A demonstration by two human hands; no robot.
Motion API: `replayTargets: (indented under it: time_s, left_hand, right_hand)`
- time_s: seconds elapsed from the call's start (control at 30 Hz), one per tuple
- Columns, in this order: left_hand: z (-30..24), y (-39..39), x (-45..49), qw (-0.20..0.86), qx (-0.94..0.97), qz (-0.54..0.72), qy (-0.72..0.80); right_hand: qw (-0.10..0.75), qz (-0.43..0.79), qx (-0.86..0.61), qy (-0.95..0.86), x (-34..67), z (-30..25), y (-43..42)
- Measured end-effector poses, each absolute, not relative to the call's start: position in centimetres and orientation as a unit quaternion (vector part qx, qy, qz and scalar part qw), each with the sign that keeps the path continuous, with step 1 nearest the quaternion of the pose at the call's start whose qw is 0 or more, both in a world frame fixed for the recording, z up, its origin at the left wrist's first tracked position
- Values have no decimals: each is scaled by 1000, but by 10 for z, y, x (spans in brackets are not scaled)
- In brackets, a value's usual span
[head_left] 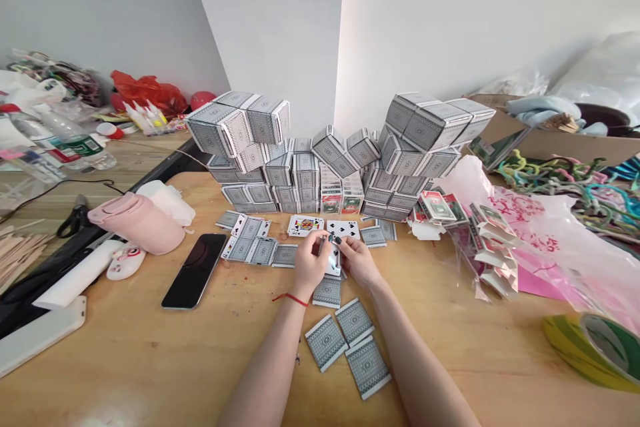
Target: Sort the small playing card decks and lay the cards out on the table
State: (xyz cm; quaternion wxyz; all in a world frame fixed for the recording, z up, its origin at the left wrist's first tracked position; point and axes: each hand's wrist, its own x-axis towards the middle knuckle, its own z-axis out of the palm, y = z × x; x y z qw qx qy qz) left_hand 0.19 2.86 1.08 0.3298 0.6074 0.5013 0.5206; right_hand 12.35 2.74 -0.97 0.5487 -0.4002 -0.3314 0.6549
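Both my hands meet over the middle of the table, fingers pinched on one playing card (334, 261). My left hand (313, 260), with a red string at the wrist, is closed on the card's left side. From the right, my right hand (357, 260) grips its upper edge, dark nail polish showing. Just beyond lie a face-up court card (306, 225) and a face-up spade card (344, 229). Patterned card backs (327, 292) lie beneath and nearer me, including a folded-edge card (367, 365). Left of my hands is a group of overlapping cards (250, 240).
Blocks folded from cards (240, 123) are stacked along the back. Card boxes (495, 240) and pink plastic (545, 240) sit at right, with yellow-green tape (593, 347) nearer. A phone (194, 271), a pink roll (137, 221) and a white mouse (126, 260) lie at left.
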Motion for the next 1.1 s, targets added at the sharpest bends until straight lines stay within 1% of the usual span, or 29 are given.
replayTargets:
  time_s: [0.23, 0.4, 0.53, 0.8, 0.97, 1.1]
  left_hand:
    - [4, 35, 1, 321, 585, 521, 533]
    - [-1, 40, 2, 366, 567, 531, 512]
    - [-3, 41, 5, 387, 554, 542, 501]
    - [-3, 39, 5, 367, 568, 525, 517]
    - [-4, 42, 4, 385, 572, 524, 500]
    - [-4, 43, 2, 378, 585, 518, 496]
  right_hand:
    - [575, 617, -425, -329, 119, -15, 30]
    - [593, 599, -414, -344, 115, -14, 29]
    - [584, 605, -398, -368, 115, -12, 28]
    - [578, 604, -387, -390, 117, -13, 27]
    - [569, 617, -391, -378, 117, -11, 27]
    - [563, 578, -419, -416, 116, -14, 27]
